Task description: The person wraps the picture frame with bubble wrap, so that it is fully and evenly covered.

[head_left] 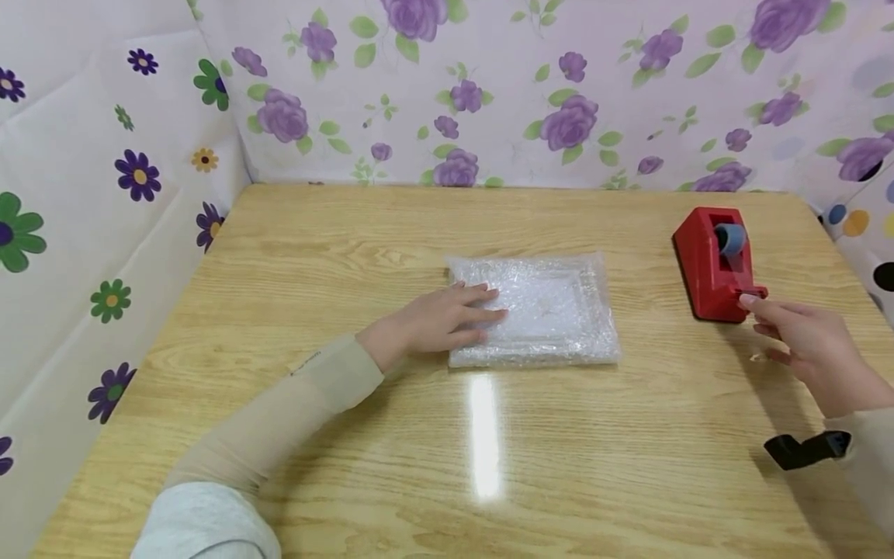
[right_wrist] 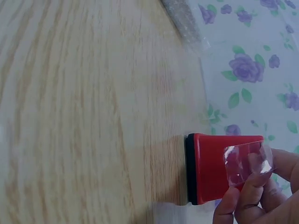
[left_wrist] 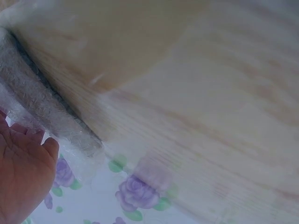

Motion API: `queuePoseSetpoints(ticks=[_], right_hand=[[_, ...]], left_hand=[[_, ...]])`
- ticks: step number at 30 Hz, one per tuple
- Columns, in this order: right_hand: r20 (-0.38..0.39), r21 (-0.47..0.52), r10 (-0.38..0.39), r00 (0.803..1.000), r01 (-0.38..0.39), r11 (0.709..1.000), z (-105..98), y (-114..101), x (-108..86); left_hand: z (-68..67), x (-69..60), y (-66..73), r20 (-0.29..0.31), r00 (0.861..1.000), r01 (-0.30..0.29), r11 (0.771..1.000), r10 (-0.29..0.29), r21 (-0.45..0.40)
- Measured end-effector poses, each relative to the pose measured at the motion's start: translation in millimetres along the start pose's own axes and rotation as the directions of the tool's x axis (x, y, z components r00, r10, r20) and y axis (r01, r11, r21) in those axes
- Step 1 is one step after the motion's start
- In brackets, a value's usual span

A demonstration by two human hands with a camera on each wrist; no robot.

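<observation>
A flat rectangular package in bubble wrap (head_left: 541,307) lies in the middle of the table, a pale frame-like shape showing through. My left hand (head_left: 443,318) rests on its left side with fingers extended; the left wrist view shows the wrapped edge (left_wrist: 44,100) beside the hand (left_wrist: 25,172). At the right stands a red tape dispenser (head_left: 705,268) with a roll of tape (head_left: 731,239) in it. At the dispenser's front end, my right hand (head_left: 813,349) pinches a short piece of clear tape (right_wrist: 238,165) between thumb and fingers, seen in the right wrist view.
The wood-grain table (head_left: 391,458) has a flowered sheet (head_left: 503,93) behind it and another flowered sheet (head_left: 63,256) along its left. A black strap-like piece (head_left: 806,450) juts out at the right wrist.
</observation>
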State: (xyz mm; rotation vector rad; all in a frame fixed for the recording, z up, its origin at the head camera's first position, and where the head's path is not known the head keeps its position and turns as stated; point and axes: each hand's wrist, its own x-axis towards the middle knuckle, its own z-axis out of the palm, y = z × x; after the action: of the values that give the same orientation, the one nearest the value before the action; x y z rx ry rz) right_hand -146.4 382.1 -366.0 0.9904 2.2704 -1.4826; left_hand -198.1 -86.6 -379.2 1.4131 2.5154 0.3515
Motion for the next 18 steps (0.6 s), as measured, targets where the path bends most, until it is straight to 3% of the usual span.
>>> queuePoseSetpoints(ticks=[6, 13, 18], right_hand=[[0.001, 0.039, -0.019, 1.000, 0.019, 0.999, -1.5, -0.7, 1.2], [0.040, 0.168, -0.014, 0.999, 0.007, 0.986, -4.3, -1.9, 3.0], [0.044, 0.158, -0.026, 0.999, 0.018, 0.987, -3.7, -3.7, 4.4]], left_hand=[[0.9, 1.7, -0.6, 0.003, 1.000, -0.007, 1.000, 0.007, 0.017], [0.8, 2.1, -0.5, -0.005, 1.000, -0.006, 1.000, 0.006, -0.016], [0.5, 1.2, -1.0, -0.004, 1.000, 0.000, 0.999, 0.000, -0.041]])
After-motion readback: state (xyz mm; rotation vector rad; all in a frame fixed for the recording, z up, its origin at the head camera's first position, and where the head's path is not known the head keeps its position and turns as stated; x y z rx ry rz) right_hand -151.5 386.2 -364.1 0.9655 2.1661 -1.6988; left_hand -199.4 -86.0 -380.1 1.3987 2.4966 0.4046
